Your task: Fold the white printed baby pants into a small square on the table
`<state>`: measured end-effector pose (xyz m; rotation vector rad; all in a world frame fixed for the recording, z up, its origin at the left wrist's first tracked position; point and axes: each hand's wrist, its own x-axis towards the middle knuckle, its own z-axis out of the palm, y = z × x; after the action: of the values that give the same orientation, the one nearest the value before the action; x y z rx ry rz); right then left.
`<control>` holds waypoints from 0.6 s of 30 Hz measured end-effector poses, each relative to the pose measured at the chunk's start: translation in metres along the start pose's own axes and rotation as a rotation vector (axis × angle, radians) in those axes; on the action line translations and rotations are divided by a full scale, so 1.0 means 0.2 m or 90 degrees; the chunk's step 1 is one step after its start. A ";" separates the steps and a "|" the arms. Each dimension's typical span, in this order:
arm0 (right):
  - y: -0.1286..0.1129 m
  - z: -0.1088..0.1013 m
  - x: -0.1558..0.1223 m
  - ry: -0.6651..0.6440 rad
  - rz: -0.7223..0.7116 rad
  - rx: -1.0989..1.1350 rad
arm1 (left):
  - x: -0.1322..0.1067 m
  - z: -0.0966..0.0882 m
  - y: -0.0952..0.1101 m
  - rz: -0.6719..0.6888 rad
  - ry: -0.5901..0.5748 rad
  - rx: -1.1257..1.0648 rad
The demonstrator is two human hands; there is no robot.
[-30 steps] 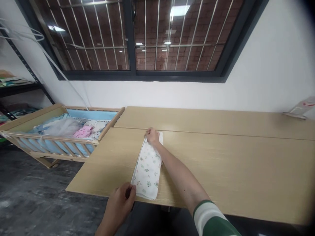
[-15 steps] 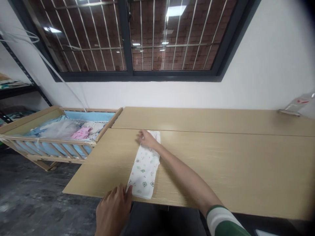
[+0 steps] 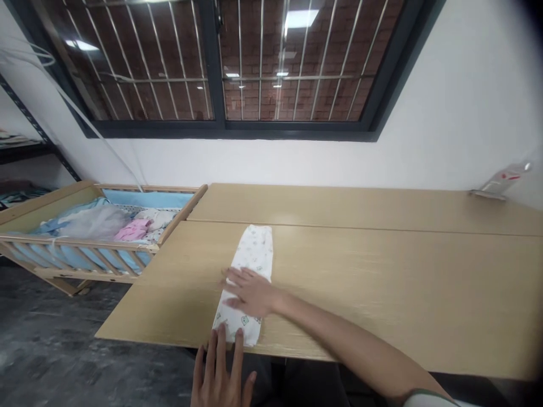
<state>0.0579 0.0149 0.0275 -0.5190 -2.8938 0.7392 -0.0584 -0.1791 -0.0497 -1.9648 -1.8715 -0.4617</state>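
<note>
Your white patterned cloth (image 3: 258, 249) is lying flat on the left part of the wooden table (image 3: 373, 282), in a narrow strip. Its long axis is running from near to far, with a slight lean: the far end is pointing a little to the right, and the near end a little to the left. The far short end is coming up to the seam (image 3: 360, 229) in the tabletop; the near short end is lying just beside the table's near edge.

Your right hand (image 3: 252, 291) is lying palm down across the middle of the cloth, its forearm reaching in from the near right. Its fingers are pointing left, crosswise to the long axis, and are standing slightly spread, with the thumb apart. They are showing blurred, so you cannot tell how firmly they are pressing.

Your left hand (image 3: 218, 373) is standing at the near end, back upward and fingers spread, pointing far. Its fingertips are overlapping the cloth's near end in view; the thumb is standing clear to the right.

To the left of the table, a wooden crib (image 3: 182, 217) is standing beside it.
</note>
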 end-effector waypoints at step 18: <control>0.77 -0.35 0.27 0.167 0.260 -0.087 | 0.02 0.00 0.02 0.070 0.045 0.021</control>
<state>0.0670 0.1926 0.0155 -1.1520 -2.6283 0.4693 -0.0550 -0.1766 -0.0482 -1.9912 -1.7069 -0.4590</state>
